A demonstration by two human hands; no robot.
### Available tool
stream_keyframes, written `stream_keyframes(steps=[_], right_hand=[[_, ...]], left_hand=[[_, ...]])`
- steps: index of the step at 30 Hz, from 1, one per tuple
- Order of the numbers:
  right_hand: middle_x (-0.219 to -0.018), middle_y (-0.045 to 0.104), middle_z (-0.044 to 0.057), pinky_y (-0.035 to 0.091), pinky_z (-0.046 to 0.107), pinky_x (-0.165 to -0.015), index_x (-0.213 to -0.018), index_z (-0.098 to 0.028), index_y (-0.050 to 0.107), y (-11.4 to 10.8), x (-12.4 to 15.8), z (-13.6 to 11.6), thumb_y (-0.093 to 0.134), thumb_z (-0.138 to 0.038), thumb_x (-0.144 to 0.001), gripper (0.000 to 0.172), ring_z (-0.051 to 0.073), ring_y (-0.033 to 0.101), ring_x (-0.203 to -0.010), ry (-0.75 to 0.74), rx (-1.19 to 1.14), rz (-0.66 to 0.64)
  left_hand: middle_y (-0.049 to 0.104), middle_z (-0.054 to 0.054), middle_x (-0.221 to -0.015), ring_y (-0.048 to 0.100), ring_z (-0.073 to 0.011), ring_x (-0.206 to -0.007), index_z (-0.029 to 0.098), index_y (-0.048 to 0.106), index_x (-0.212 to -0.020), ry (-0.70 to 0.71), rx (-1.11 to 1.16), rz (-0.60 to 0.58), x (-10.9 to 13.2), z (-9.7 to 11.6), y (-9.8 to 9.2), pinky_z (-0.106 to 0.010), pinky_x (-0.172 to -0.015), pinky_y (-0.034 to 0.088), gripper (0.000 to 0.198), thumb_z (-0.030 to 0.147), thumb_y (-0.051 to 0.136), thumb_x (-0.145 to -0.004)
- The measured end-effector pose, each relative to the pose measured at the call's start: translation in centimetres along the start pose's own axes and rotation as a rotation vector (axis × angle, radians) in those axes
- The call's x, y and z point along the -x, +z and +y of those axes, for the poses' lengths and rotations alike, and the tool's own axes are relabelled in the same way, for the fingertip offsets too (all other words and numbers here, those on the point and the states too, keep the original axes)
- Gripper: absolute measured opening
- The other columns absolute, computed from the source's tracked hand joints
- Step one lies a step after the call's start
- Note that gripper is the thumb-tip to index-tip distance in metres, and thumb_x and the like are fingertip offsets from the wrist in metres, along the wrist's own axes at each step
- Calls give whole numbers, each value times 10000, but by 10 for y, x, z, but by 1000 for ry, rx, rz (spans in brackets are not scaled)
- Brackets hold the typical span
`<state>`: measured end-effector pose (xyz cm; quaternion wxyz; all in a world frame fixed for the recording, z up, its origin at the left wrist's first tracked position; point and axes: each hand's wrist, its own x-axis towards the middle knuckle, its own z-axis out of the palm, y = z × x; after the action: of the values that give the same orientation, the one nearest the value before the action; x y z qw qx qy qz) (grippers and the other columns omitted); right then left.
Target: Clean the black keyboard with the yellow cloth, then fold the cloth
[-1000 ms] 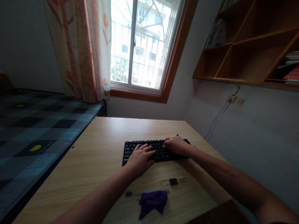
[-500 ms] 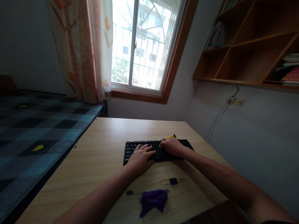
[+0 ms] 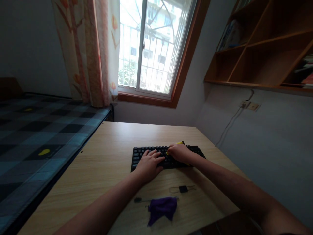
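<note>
Keyboard (image 3: 136, 159) lies across middle of desk (image 3: 117, 140). Left hand (image 3: 149, 164) palm down over its left half, fingers loosely spread, grasping nothing. Right hand (image 3: 179, 152) clenched round a yellow tool (image 3: 180, 142) above keyboard's right half; one end pokes out past knuckles, a yellow bit shows at fingertips, whether touching keys cannot tell. Nearer the person: black clip (image 3: 183, 189) with wire loops, then purple cloth (image 3: 162, 207), crumpled, thin rod (image 3: 138, 199) just beside it, dark-tipped
</note>
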<state>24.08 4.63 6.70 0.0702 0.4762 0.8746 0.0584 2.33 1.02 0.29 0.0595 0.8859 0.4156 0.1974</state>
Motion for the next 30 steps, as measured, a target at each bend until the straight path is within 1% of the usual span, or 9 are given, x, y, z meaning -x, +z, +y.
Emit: stream_keyframes(steps=[3,6,9,12,17,20,24,27,30], right_hand=[[-1095,734,67,440,226,-714,-1036,-244,771,-5,-1,3,516,-259,-967,264,188,694,-907,-24,-23,-23],[-1073,732,57,432,235,-710,-1037,-256,768,-4,-4,1,490,-276,-987,283,183,690,-868,3,-28,40],[-1069,724,71,431,241,-714,-1049,-238,760,3,-6,-5,484,-275,-996,284,180,692,-852,18,-15,87],[-1062,724,79,434,238,-721,-1047,-224,762,8,-7,-9,498,-256,-986,273,181,693,-861,-1,-18,64],[-1094,734,52,435,232,-739,-1093,-277,777,1,-10,-6,515,-244,-962,295,183,686,-908,-59,-76,5],[-1075,727,52,427,236,-726,-1090,-279,777,1,-11,-7,507,-278,-983,291,178,680,-885,-21,-78,36],[-1033,708,60,415,243,-734,-1081,-246,761,12,-9,-12,458,-314,-1031,315,163,667,-847,45,-119,159],[-1072,701,56,418,245,-768,-1152,-249,736,20,-8,-17,437,-326,-1049,326,161,666,-894,72,-163,241],[-1073,704,65,417,251,-759,-1116,-237,744,21,-11,-19,441,-331,-1046,325,165,666,-886,40,-152,206]], left_hand=[[581,-71,-1482,433,-352,-1436,322,645,-1369,-12,-9,-11,0,1,-1,-619,-1192,241,469,410,644,-909],[583,-63,-1479,440,-352,-1429,332,642,-1369,-4,-6,-4,0,0,0,-616,-1190,245,471,412,648,-905],[589,-56,-1471,442,-353,-1425,341,643,-1365,10,-4,10,0,-1,3,-603,-1195,241,466,420,643,-906],[591,-56,-1468,434,-352,-1429,342,642,-1365,12,-9,12,0,-3,5,-595,-1200,230,466,424,638,-907],[592,-65,-1462,441,-348,-1421,338,646,-1362,8,-12,8,0,-2,5,-595,-1201,233,460,426,638,-910],[511,-87,-1535,427,-350,-1432,334,653,-1361,-10,-17,11,1,1,2,-592,-1204,246,473,404,670,-893],[364,-78,-1636,318,-375,-1498,338,670,-1348,-33,-5,28,3,4,-2,-572,-1218,253,492,389,719,-862],[348,-63,-1646,293,-387,-1510,350,671,-1346,-44,3,30,4,4,-1,-570,-1224,250,497,390,732,-854],[350,-58,-1647,300,-393,-1508,352,675,-1338,-46,3,26,3,3,0,-563,-1225,253,483,400,725,-860]])
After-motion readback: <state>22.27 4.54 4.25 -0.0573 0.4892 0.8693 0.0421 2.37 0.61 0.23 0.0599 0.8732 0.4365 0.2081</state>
